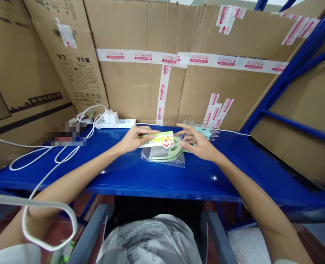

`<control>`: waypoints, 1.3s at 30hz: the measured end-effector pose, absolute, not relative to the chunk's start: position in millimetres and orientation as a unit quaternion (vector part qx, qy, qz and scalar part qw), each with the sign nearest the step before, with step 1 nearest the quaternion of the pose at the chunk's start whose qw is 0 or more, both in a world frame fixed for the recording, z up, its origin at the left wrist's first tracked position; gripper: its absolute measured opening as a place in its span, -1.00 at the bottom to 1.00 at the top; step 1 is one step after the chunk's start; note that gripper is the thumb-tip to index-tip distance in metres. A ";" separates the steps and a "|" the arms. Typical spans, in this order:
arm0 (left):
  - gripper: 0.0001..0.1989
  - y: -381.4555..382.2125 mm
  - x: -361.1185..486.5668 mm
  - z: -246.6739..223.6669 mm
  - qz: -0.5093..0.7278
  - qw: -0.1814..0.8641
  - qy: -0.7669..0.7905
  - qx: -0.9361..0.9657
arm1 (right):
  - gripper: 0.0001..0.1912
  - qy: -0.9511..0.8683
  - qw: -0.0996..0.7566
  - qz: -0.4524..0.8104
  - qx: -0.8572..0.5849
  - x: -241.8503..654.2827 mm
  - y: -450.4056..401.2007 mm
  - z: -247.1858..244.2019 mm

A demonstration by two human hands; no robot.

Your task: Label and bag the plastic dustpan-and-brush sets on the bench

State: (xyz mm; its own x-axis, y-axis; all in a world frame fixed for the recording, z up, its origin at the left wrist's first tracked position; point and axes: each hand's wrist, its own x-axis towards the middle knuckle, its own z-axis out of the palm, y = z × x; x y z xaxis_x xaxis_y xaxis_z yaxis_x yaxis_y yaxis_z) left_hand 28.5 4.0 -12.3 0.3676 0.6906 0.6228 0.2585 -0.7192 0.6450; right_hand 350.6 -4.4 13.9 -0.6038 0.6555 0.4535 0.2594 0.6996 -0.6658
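Note:
My left hand (137,139) is closed on a yellow-green and white printed card (162,138) with a small colourful picture at its right end. The card is held above a pale green plastic item (166,158) with a rounded rim, which lies on the table in a clear plastic bag (180,161); the card hides part of it. Just right of the card, my right hand (196,143) has its fingers apart and slightly bent, with nothing visible in them. Behind that hand lies a light blue item (205,132) in clear wrapping, partly hidden.
The blue table (157,183) is backed by cardboard panels (135,88). At the back left, a white power strip (117,123) has plugs in it. White cables (69,157) loop over the left side, one hanging near my left arm. A blue metal frame (283,80) rises at right.

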 end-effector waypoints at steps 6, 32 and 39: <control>-0.69 -10.7 48.3 -18.6 0.457 0.209 0.274 0.820 | -0.46 -0.811 0.392 0.329 -0.284 324.5 -23.6 2.5; -0.70 29.0 23.6 -34.9 0.464 0.288 0.340 0.766 | -0.48 -0.772 0.089 0.445 -0.445 514.1 50.5 45.4; -0.70 32.4 20.7 -39.1 0.430 0.315 0.357 0.767 | -0.38 -0.810 -0.022 0.393 -0.435 501.2 67.8 28.3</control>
